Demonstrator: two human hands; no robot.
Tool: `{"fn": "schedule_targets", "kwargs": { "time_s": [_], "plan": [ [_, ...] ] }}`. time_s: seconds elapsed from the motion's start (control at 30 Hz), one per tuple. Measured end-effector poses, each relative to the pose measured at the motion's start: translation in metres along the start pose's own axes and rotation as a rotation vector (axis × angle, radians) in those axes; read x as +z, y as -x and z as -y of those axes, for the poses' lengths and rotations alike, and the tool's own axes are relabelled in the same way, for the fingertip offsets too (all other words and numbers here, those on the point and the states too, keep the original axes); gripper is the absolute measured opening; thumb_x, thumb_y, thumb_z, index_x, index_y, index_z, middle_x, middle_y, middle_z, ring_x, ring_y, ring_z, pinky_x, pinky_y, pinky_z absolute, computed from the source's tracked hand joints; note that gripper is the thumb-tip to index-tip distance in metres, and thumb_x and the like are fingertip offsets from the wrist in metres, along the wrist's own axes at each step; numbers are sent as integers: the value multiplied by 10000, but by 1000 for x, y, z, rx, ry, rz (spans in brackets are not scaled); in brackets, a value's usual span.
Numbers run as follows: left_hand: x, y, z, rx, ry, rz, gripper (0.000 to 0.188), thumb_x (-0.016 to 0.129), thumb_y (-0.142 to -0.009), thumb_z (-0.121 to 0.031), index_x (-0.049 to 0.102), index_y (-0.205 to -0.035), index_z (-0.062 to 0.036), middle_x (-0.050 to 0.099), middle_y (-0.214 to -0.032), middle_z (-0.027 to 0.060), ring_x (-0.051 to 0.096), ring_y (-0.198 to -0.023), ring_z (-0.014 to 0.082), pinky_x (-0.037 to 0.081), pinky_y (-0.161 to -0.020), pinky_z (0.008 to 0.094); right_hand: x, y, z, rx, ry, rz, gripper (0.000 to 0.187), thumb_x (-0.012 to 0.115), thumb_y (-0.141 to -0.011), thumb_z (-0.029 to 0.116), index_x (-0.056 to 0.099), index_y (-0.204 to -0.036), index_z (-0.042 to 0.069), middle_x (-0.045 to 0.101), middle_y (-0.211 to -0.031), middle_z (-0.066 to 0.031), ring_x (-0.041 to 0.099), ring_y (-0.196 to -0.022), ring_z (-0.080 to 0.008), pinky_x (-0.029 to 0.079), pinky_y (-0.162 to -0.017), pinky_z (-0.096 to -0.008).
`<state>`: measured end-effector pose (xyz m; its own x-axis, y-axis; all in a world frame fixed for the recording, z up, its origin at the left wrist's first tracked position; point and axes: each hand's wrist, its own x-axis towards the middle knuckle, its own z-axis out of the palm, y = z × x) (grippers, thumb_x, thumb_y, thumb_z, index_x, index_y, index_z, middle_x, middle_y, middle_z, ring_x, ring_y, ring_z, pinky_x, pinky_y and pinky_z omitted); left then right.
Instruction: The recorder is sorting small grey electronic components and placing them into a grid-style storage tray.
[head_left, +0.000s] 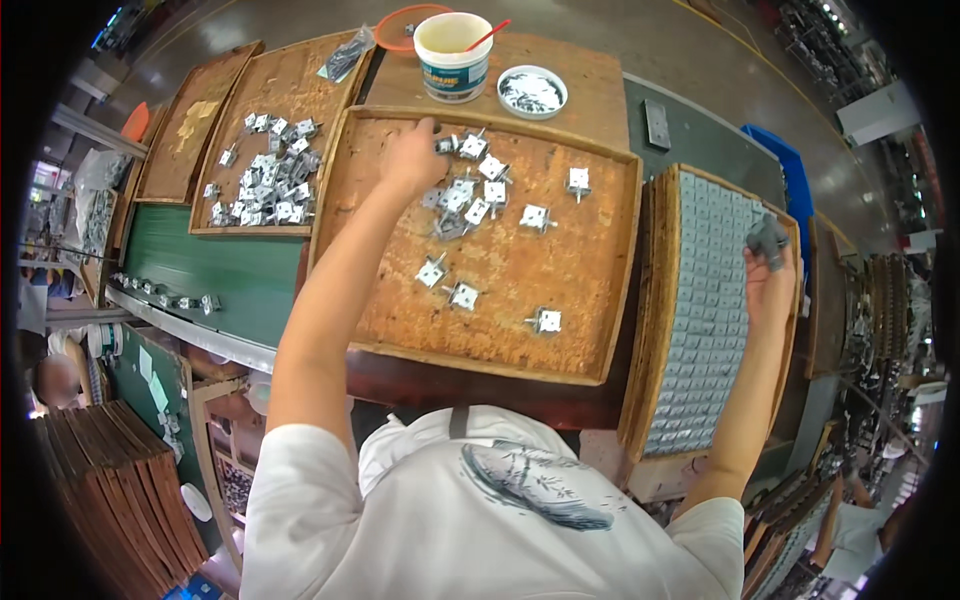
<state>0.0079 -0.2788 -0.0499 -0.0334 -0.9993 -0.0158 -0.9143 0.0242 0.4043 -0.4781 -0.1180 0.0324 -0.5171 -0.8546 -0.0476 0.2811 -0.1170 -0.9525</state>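
Note:
Small square silvery metal parts with thin shafts [457,197] lie in a loose pile in the wooden tray [570,270] before me, and a few sit apart. At the pile's far left edge, my left hand [410,160] has its fingers closed about one small metal part [446,145]. Off to the right, my right hand [770,283] pinches a darker grey metal part [768,242] above a second wooden tray. That tray is filled with tight rows of square grey parts [700,310]. The right hand's fingertips are partly hidden behind the held part.
Another wooden tray with heaped parts [270,175] stands left, beside a green surface [200,255] with a few parts along its edge. Beyond my tray are a white bucket [453,65] with a red stick and a white bowl of small pieces [532,92]. A blue bin [790,175] stands far right.

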Motion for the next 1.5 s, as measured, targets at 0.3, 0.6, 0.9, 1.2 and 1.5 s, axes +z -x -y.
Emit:
{"fn": "schedule_targets", "kwargs": {
  "time_s": [0.3,0.6,0.9,1.2,1.5],
  "plan": [
    [-3,-2,13,43,470,-223,235,666,-775,-94,613,-986,-6,663,-991,211,638,-924,382,498,-809,416,94,139,-50,46,92,96,294,653,-910,68,615,-1188,-20,675,-995,-79,651,-761,-150,515,-630,-249],
    [-39,170,-1,31,1524,5,308,705,-853,-19,598,-1142,-27,664,-1044,22,616,-970,120,500,-865,264,160,191,-86,165,143,396,343,652,-909,103,585,-1225,-13,650,-1020,-60,652,-908,-166,554,-778,-303],
    [-52,269,10,13,1549,288,361,631,-859,86,590,-1200,-24,598,-1146,25,579,-1078,128,482,-913,278,196,253,-68,-32,750,740,348,706,-877,97,570,-1174,-22,665,-1013,-90,669,-815,-184,553,-705,-306],
    [-61,283,4,182,1360,212,337,615,-869,85,604,-1200,22,561,-1108,47,585,-1050,138,489,-881,275,199,267,-52,-589,957,825,277,748,-733,70,618,-961,-17,597,-879,-154,621,-781,-341,506,-649,-378],
    [-51,289,-17,175,1246,199,337,565,-894,92,595,-1222,22,548,-1104,59,587,-1042,152,488,-896,279,185,270,-72,-758,1102,745,234,728,-717,40,605,-908,-16,575,-858,-145,606,-741,-342,487,-621,-396]
  ]
}}
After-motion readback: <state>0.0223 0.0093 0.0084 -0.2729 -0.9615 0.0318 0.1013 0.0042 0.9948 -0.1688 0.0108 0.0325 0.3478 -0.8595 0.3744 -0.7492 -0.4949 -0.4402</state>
